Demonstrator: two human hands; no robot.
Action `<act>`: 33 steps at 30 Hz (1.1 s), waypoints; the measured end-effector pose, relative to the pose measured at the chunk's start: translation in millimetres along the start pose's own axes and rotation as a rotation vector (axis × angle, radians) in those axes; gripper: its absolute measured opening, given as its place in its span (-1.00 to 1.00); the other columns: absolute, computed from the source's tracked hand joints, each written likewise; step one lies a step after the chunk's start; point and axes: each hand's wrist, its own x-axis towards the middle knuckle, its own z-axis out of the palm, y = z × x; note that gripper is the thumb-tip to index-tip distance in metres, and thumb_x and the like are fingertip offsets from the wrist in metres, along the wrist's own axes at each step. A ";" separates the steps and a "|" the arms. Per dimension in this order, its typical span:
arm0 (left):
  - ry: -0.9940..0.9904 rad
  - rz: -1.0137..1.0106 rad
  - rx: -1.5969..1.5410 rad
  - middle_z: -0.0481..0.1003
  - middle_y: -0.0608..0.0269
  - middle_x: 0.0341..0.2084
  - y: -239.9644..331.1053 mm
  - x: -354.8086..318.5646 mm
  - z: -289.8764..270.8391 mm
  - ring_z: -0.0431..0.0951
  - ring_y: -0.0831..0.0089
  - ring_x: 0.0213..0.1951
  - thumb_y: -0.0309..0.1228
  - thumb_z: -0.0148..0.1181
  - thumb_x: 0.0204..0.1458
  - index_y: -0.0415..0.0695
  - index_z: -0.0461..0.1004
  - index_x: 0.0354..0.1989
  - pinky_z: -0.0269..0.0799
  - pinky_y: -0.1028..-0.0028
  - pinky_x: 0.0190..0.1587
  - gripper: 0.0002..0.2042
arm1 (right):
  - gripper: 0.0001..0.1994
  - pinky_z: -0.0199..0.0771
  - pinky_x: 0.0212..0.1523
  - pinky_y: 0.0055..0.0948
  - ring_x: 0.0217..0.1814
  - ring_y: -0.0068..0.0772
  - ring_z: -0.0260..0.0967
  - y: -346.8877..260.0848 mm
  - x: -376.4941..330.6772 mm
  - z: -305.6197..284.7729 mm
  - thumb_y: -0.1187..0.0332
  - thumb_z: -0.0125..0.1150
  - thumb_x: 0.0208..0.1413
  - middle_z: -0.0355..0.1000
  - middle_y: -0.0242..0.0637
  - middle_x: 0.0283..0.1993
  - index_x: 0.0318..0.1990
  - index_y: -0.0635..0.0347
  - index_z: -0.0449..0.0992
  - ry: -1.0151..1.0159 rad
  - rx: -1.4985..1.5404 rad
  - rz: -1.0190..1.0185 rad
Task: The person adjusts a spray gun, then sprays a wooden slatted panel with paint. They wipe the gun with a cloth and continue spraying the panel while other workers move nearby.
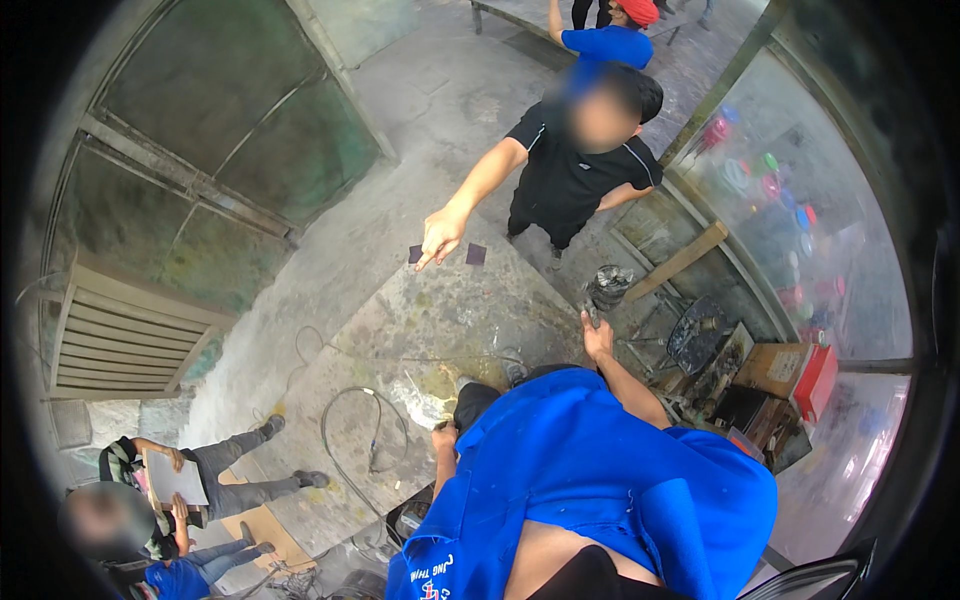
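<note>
My right hand [598, 340] is closed around the narrow lower part of a dark, stained tool with a rounded metallic top [608, 288]. Its exact kind does not show clearly. Lower down and to the left, my left hand [444, 437] is beside my dark-clothed knee, with its fingers curled in. Just past it is a whitish patch [424, 398]; I cannot make out whether the hand touches it or holds anything. Two small dark squares [476, 255] lie ahead on the grey surface, and a co-worker's pointing hand [441, 236] is over the left one.
The co-worker in black [585, 190] stands ahead. A looped hose [365, 393] lies to the left. At right are a wooden post [680, 262], a cardboard box [770, 370] and a red box [817, 382]. Another person holds papers [174, 480] at lower left; a louvred panel [125, 345] stands above.
</note>
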 end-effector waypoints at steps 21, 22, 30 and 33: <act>-0.074 0.996 -0.540 0.52 -0.19 -0.21 303.2 -178.7 61.0 0.58 0.05 -0.21 -0.18 -0.07 0.38 -0.34 0.35 0.11 0.44 0.17 -0.14 -0.59 | -0.36 0.35 -0.47 -0.47 -0.51 -0.57 0.30 -285.1 -145.1 27.8 -0.10 0.26 0.25 0.39 -0.33 -0.35 0.16 0.34 0.38 -0.217 0.542 -0.698; -0.032 1.000 -0.557 0.52 -0.16 -0.26 301.3 -177.5 63.0 0.57 0.08 -0.26 -0.17 -0.06 0.37 -0.33 0.35 0.08 0.44 0.18 -0.19 -0.60 | -0.33 0.42 -0.38 -0.43 -0.43 -0.51 0.37 -286.2 -148.0 29.9 -0.12 0.24 0.26 0.43 -0.26 -0.28 0.19 0.36 0.36 -0.199 0.509 -0.737; 0.086 1.043 -0.593 0.45 -0.13 -0.58 291.8 -160.0 58.2 0.53 0.06 -0.55 -0.15 -0.06 0.37 -0.32 0.33 -0.05 0.39 0.18 -0.45 -0.62 | -0.20 0.34 0.18 -0.24 0.12 -0.22 0.35 -281.0 -147.9 54.3 -0.19 0.15 0.28 0.43 0.05 0.09 0.30 0.46 0.26 -0.173 0.442 -0.853; 0.054 1.122 -0.578 0.48 -0.28 -0.54 295.5 -155.3 57.2 0.57 -0.24 -0.47 -0.17 -0.11 0.37 -0.31 0.29 -0.04 0.41 0.06 -0.43 -0.64 | -0.19 0.37 0.14 -0.22 0.07 -0.21 0.37 -280.2 -145.3 56.0 -0.19 0.17 0.27 0.44 0.03 0.05 0.30 0.47 0.26 -0.118 0.424 -0.906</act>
